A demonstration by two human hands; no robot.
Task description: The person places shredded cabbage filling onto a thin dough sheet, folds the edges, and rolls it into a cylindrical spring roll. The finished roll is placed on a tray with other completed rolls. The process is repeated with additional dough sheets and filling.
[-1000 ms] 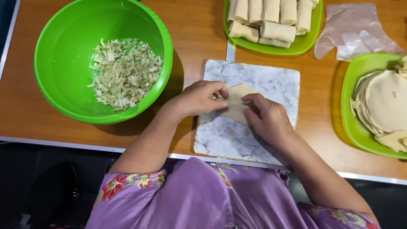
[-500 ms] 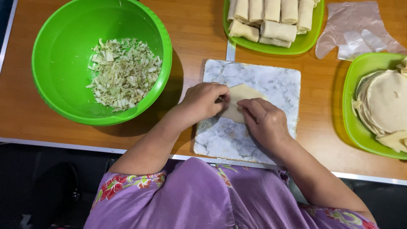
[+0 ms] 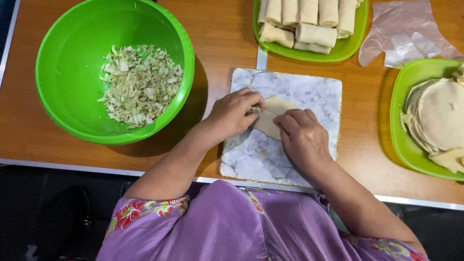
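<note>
Hands folding one wrapper on the marble slab

Worktop (image 3: 222,34) items, left to right: one large green bowl (image 3: 58,96) of shredded cabbage (image 3: 140,84); one marble slab (image 3: 290,159); one green tray (image 3: 348,48) with about eight finished rolls (image 3: 314,35); one clear plastic glove (image 3: 406,31); one green plate (image 3: 403,140) stacked with round wrappers (image 3: 440,116). On the slab, left hand (image 3: 234,113) and right hand (image 3: 302,137) sit close together, fingers pinching a single pale wrapper (image 3: 270,118) between them.
</note>
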